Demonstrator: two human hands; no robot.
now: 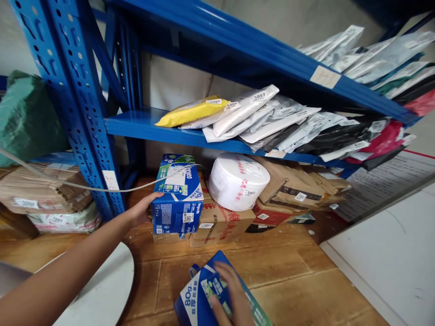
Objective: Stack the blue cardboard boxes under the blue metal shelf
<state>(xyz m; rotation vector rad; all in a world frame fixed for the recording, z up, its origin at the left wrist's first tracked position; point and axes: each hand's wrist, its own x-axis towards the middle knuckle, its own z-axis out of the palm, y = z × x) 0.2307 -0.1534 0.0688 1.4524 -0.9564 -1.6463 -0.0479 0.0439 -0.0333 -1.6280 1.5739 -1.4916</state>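
Note:
My left hand [144, 209] grips the left side of a blue box [176, 217] with green patches, its thumb across the front top edge. This box stands on the lowest level of the rack and bears a white label. A second blue box [200, 294], printed "80g" and fitted with a blue strap, sits at an angle close to me. Over its green-printed face is my right hand [234, 294], smeared by motion, with thumb and fingers apart. Whether it presses on the face is hard to see. A white wrapped roll [238, 183] is right of the first box.
Cartons [220, 222] lie under and beside the roll. Above, a blue shelf [136, 124] carries bagged parcels [248, 108]. A pale cord [129, 189] crosses before the rack post [81, 99]. A white round surface [112, 280] is at lower left, and a white panel [390, 253] at right.

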